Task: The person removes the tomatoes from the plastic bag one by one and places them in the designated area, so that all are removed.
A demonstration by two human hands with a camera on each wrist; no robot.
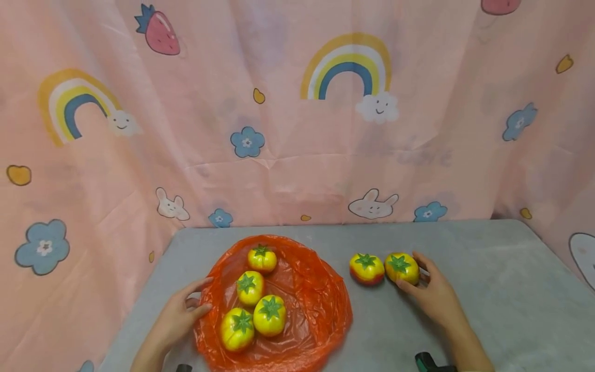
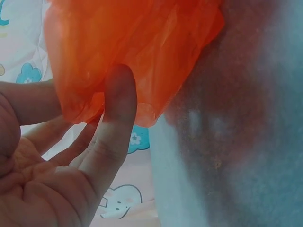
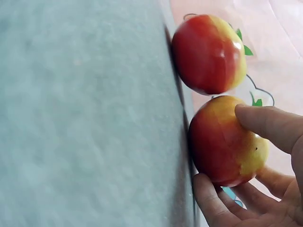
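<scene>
Right wrist view: glossy, green-leafed fruit (image 3: 224, 146), part red, part yellow.

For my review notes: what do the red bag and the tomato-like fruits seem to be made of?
Red bag: likely thin plastic film, slightly shiny; it creases and lets light through.
Fruits: probably moulded plastic or coated foam, glossy; bright highlights and star-shaped leaves suggest imitations; the inside can't be told.
</scene>
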